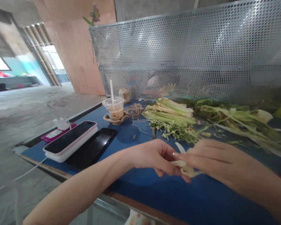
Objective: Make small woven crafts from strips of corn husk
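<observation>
- The left hand [154, 156] is reaching in from the lower left, and its fingers are pressing together on a pale strip [186, 168], pinching its near end.
- The right hand [215, 162] is coming from the right, and its fingers are lying close together over the same strip, pinching it from above.
- The strip is staying between both hands, just above the blue table [168, 193], near the front edge. One white tip of it is sticking up between the hands.
- Just behind the hands, green trimmings [180, 131] are lying in a small heap on the table.
- Behind the trimmings, a bundle of stalks [170, 112] is lying on its side, and more long leaves [239, 122] are spreading to the right of it.
- A plastic cup [114, 109] with a straw is standing upright in a brown holder, left of the stalks, and a coil of twine [134, 111] is lying just beside it.
- Two phones are lying at the left side of the table: one in a white case [70, 142] and a black one [93, 148], touching each other.
- A perforated metal screen [189, 50] is standing along the far side of the table.
</observation>
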